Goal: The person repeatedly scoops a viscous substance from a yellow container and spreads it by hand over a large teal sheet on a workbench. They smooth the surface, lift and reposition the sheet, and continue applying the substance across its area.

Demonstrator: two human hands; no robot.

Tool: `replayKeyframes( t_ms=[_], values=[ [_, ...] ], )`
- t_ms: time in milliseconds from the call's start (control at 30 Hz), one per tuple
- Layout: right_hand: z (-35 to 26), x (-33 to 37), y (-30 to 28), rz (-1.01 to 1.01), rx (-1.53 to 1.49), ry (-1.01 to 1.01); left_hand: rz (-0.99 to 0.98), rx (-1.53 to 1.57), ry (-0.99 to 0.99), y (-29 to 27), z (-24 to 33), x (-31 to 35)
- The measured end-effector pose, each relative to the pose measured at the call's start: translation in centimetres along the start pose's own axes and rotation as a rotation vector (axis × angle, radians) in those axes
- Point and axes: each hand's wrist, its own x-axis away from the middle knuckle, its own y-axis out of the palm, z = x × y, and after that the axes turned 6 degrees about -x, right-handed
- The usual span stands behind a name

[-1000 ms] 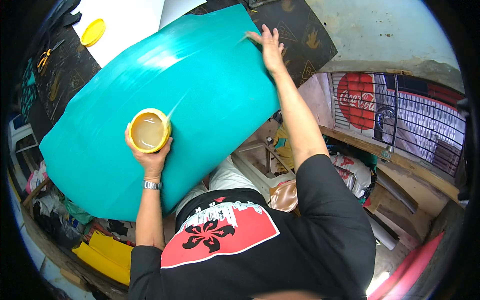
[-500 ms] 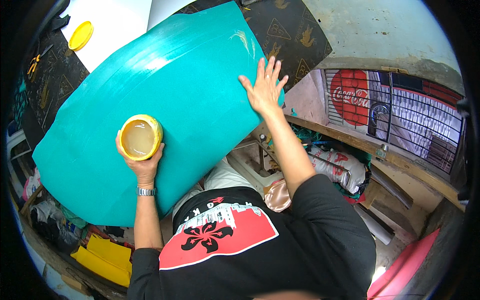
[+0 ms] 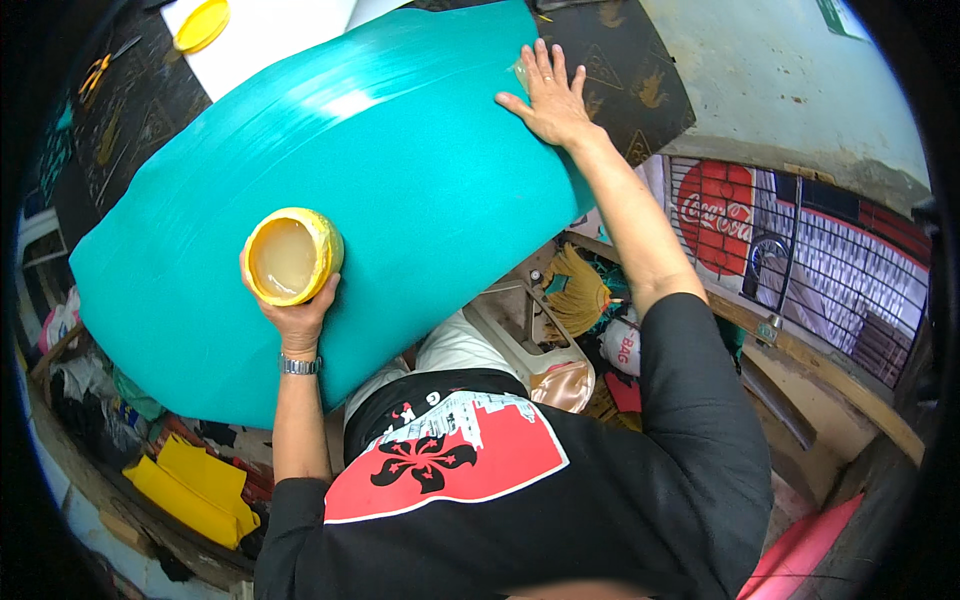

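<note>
My left hand [image 3: 298,322] is wrapped round a yellow open-topped jar [image 3: 327,250]. A cloudy pale liquid [image 3: 287,258] partly fills it, and the jar is tilted a little. It is over a large teal sheet [image 3: 400,220] with a curved far edge and a shiny wet-looking band along that edge. My right hand [image 3: 555,105] lies flat at the sheet's far right corner, fingers spread, holding nothing. Beside its fingers a small pale glossy patch [image 3: 520,72] shows on the sheet, mostly hidden by the hand.
Under the sheet is a dark patterned tabletop [image 3: 640,110]. White sheets [image 3: 265,35], a yellow lid [image 3: 202,26] and orange-handled pliers [image 3: 97,75] lie at the far left. A barred window [image 3: 800,260] is on the right. Yellow folded material [image 3: 195,490] sits low at left.
My right hand has slid farther out toward the sheet's far corner, covering most of the pale streak. The jar in my left hand has shifted slightly and tilts more.
</note>
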Motion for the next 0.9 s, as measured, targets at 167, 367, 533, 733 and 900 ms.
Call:
replayKeyframes(
  t_ms=[167,367,533,733,900],
  values=[
    [-5.4,0.8,0.7,-0.028,0.045,-0.204,0.104,0.057,-0.112,-4.6,-1.7,2.0],
    [-18.4,1.0,2.0,-0.004,-0.041,-0.320,0.233,0.134,-0.178,-11.0,-2.3,4.5],
    [-30.5,2.0,3.4,0.011,-0.210,-0.362,0.274,0.143,-0.169,-14.0,-3.3,6.0],
    [-44.6,4.1,5.8,0.097,-0.345,-0.494,0.272,0.160,-0.132,-17.3,-3.7,8.7],
    [-54.8,6.0,6.7,0.091,-0.346,-0.638,0.221,0.138,-0.183,-21.0,-2.5,12.1]
  ],
)
